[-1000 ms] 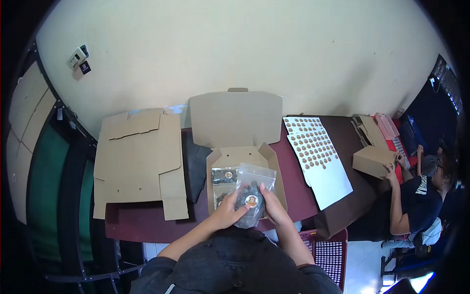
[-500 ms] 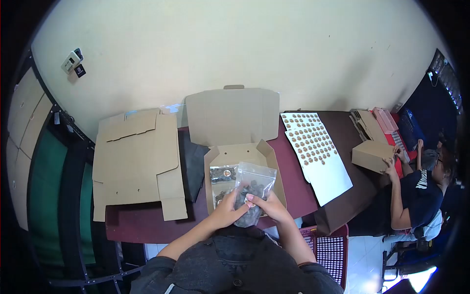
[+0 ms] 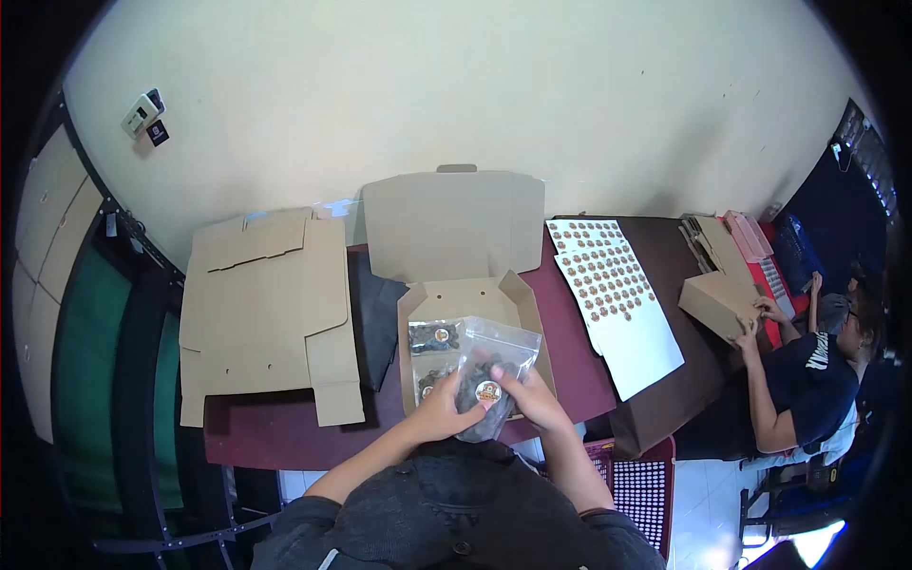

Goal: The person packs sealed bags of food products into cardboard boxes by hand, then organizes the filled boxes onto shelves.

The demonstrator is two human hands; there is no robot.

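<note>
A clear zip bag [image 3: 499,350] of dark pieces, with a round sticker [image 3: 488,392] on its front, is held upright between both hands. My left hand [image 3: 440,410] grips its left side, thumb across the front near the sticker. On the right side my right hand [image 3: 532,397] grips it, thumb on the front above the sticker. Behind the bag stands an open cardboard box [image 3: 475,290], its lid raised. Inside the box, at the left, lie similar bags, one with a sticker [image 3: 434,335] showing; the held bag hides part of the box.
Flat cardboard boxes [image 3: 261,313] lie stacked at the left, beside black material [image 3: 375,313]. White sticker sheets [image 3: 632,342] lie on the right of the table. A co-worker [image 3: 807,380] at the far right handles a brown box [image 3: 722,304]. A crate [image 3: 641,484] stands below.
My right thumb has moved off the sticker and up the bag, so the sticker now shows whole. The co-worker's hands and box have shifted slightly.
</note>
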